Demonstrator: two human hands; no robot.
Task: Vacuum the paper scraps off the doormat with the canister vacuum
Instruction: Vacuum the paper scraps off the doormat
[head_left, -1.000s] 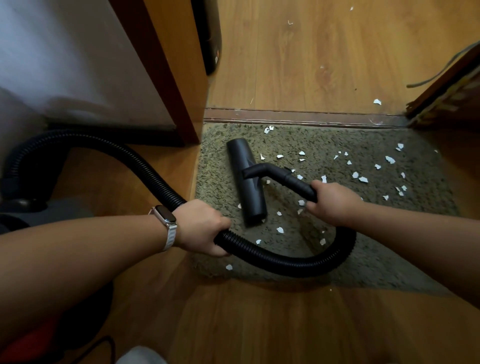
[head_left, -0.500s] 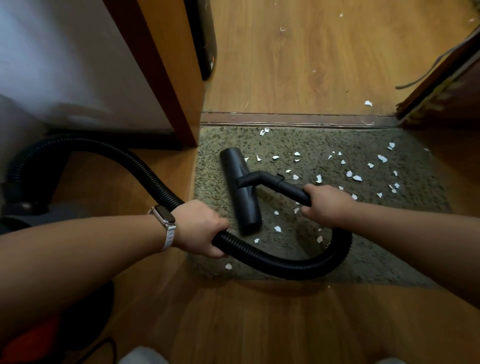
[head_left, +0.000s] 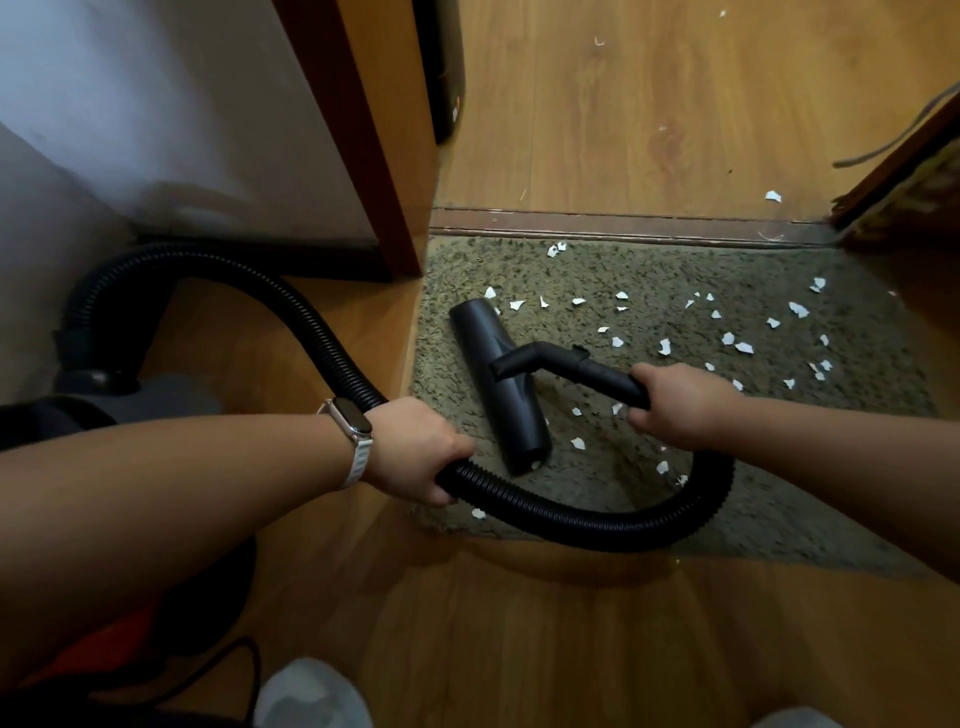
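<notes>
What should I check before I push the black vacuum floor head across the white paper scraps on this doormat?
1. Right hand grips the black rigid wand: ok.
2. Left hand holds the black ribbed hose: ok.
3. Black T-shaped floor head rests on the grey-green shaggy doormat: ok.
4. Doormat free of white paper scraps: not ok, many lie right of the head.
5. Hose loop clear of the mat: not ok.
6. Suction running: cannot tell.

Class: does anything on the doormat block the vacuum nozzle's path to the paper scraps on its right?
Nothing visible does: only bare doormat lies between the nozzle and those scraps.
</notes>
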